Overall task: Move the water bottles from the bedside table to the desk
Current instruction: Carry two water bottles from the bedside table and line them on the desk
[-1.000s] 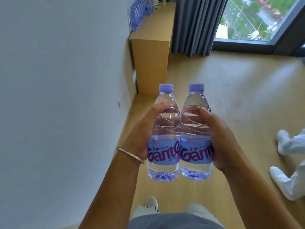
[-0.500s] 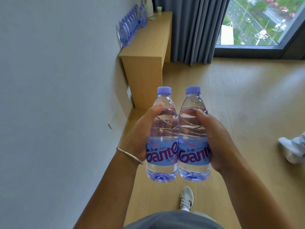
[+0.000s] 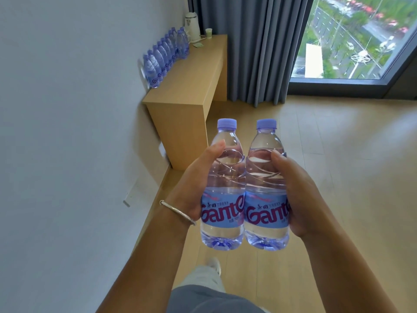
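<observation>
Wood-floored room (image 3: 338, 177), bottle-lined desk (image 3: 191, 86) ahead; each hand (image 3: 191, 188) (image 3: 300, 190) clamped on one bottle (image 3: 222, 177) (image 3: 266, 177).

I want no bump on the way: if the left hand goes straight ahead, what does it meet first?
Probably the near end panel of the desk; the floor between looks free, though depth is unclear.

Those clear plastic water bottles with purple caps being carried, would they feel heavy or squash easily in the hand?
The clear plastic bottle in the left hand looks full almost to its purple cap, so probably weighty for its size. Its thin ribbed walls likely give slightly under the fingers. Tall and narrow, it might tip if set down carelessly on the wooden desk.
</observation>
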